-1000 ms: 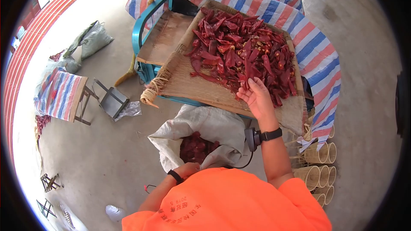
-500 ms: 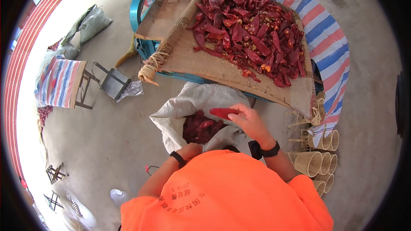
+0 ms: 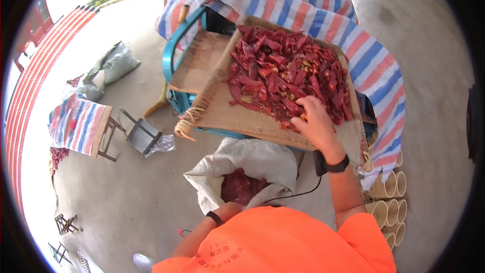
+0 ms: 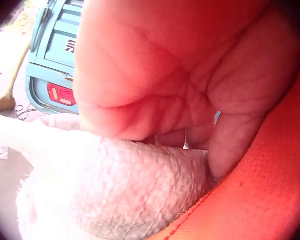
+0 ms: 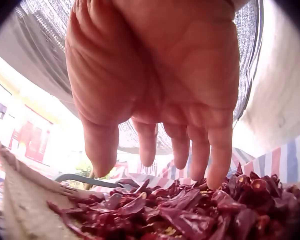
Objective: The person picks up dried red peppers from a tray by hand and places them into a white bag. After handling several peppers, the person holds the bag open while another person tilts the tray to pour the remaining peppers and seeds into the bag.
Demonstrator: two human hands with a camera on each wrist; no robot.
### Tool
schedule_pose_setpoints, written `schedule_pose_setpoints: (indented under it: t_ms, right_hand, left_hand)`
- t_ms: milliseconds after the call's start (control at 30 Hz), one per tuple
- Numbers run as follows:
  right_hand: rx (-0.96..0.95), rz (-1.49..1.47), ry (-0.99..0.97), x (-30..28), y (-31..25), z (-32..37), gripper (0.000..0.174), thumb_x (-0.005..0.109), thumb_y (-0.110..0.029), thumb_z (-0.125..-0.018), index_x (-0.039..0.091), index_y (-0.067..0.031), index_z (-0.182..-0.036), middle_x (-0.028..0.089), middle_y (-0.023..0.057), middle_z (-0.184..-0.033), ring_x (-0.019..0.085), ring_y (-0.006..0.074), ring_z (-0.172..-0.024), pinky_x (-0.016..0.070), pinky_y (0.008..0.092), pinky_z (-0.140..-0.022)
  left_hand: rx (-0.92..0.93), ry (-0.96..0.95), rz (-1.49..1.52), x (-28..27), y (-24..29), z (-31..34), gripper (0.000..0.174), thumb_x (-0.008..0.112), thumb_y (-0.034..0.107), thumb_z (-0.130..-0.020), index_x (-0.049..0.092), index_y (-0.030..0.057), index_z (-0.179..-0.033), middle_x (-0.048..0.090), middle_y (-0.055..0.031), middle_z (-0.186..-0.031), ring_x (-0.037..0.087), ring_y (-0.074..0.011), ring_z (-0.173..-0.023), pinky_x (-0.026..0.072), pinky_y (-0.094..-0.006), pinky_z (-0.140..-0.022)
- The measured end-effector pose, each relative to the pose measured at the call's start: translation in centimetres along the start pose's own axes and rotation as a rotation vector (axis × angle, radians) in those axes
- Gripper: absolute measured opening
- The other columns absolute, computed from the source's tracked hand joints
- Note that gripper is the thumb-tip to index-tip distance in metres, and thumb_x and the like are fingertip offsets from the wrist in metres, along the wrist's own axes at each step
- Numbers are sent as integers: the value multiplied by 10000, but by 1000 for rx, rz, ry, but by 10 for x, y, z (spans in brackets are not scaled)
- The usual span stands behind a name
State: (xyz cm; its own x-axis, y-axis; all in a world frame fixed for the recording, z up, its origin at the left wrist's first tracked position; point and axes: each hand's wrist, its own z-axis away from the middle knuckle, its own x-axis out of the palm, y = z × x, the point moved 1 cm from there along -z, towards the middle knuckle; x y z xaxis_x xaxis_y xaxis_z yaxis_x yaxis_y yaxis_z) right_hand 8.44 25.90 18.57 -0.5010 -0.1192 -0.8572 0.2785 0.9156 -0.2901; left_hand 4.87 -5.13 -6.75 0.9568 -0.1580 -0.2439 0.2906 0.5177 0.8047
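Dried red chili peppers [image 3: 283, 71] lie heaped on a woven tray [image 3: 230, 116], with loose yellowish seeds among them. My right hand [image 3: 317, 124] reaches over the near edge of the heap. In the right wrist view that hand [image 5: 155, 85] has its fingers spread and pointing down, fingertips right at the peppers [image 5: 185, 210], nothing held. Below the tray, a white woven sack [image 3: 262, 156] stands with its mouth open and red peppers [image 3: 242, 186] inside. My left hand [image 3: 231, 210] grips the sack's near rim; its fingers [image 4: 145, 117] curl over the fabric with the thumb opposite.
The tray rests on a blue metal cart [image 3: 177, 45] partly draped by a striped tarp [image 3: 371, 60]. Tall woven baskets [image 3: 386, 212] lie at right. A small dark chair [image 3: 142, 134] and a cloth-covered stool [image 3: 81, 124] stand left. A cable [image 3: 298, 192] runs from the right wrist.
Half a second ago my right hand held a red chili pepper above the sack; now it is back at the heap without it. The left hand stays at the sack's rim.
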Motion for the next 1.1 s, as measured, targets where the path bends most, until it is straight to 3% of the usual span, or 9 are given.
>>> schedule_pose_setpoints:
  t_ms: [67, 167, 267, 400, 533, 633, 833, 1000, 1100]
  right_hand:
    - [17, -59, -49, 0, 24, -42, 606, 728, -257, -743, 474, -77, -1262, 454, 195, -1295, 466, 409, -1165, 414, 441, -971]
    - [201, 14, -176, 31, 59, -90, 787, 723, -418, -748, 367, -162, -1402, 317, 241, -1435, 366, 412, -1297, 361, 457, -1045]
    - [415, -26, -247, 69, 75, -115, 873, 695, -555, -738, 312, -230, -1452, 189, 252, -1504, 245, 492, -1345, 300, 532, -1068]
    - [477, 18, -261, 90, 36, -115, 881, 723, -573, -699, 357, -243, -1429, 153, 230, -1516, 196, 579, -1317, 274, 580, -1064]
    - [391, 146, -212, 113, 22, -111, 734, 746, -382, -684, 449, -210, -1333, 368, 171, -1357, 391, 521, -1180, 403, 548, -964]
    - [172, -17, -132, 115, 32, -101, 563, 746, -206, -697, 525, -120, -1208, 529, 177, -1175, 549, 390, -1054, 460, 445, -885]
    - [105, -355, 90, 98, 77, -102, 412, 728, -96, -714, 591, -65, -1101, 645, 112, -1010, 624, 266, -965, 467, 351, -872]
    - [326, -1131, 80, 48, 78, -111, 267, 684, -54, -812, 599, -81, -1063, 632, 8, -972, 612, 156, -888, 467, 291, -832]
    - [588, -1386, 76, 40, 88, -98, 266, 708, -84, -820, 612, -116, -1066, 635, -2, -1000, 607, 148, -890, 459, 282, -838]
  left_hand:
    - [65, -45, -249, 3, -8, -7, 288, 572, 241, -815, 702, -4, -891, 665, -232, -980, 645, -350, -968, 485, -423, -807]
    - [81, 163, 179, 29, -58, -25, 288, 567, 241, -822, 701, -4, -894, 666, -226, -988, 642, -353, -972, 482, -433, -804]
    - [-338, 49, 906, 20, -15, 1, 233, 530, 148, -833, 701, 8, -904, 689, -152, -965, 654, -253, -873, 483, -398, -729]
    - [-176, 153, 699, 31, -42, -13, 205, 499, 92, -837, 685, 24, -889, 661, -103, -853, 612, -195, -748, 471, -384, -662]
    - [-220, 107, 860, 34, -53, -27, 197, 491, 86, -842, 676, 22, -869, 657, -91, -818, 600, -188, -696, 467, -373, -638]
    - [-151, 92, 738, 42, -74, -46, 195, 496, 80, -847, 678, 17, -874, 662, -99, -849, 607, -195, -724, 469, -363, -660]
    - [-186, 23, 962, 29, -51, -19, 238, 512, 99, -866, 671, -21, -997, 671, -118, -977, 617, -212, -857, 474, -374, -766]
    - [-69, 11, 732, 57, -109, -66, 296, 514, 147, -881, 651, -54, -1051, 654, -180, -1097, 611, -233, -1007, 464, -369, -864]
    - [26, -41, -348, 15, -42, -30, 284, 534, 203, -851, 667, -27, -949, 652, -214, -1070, 638, -322, -953, 501, -404, -808]
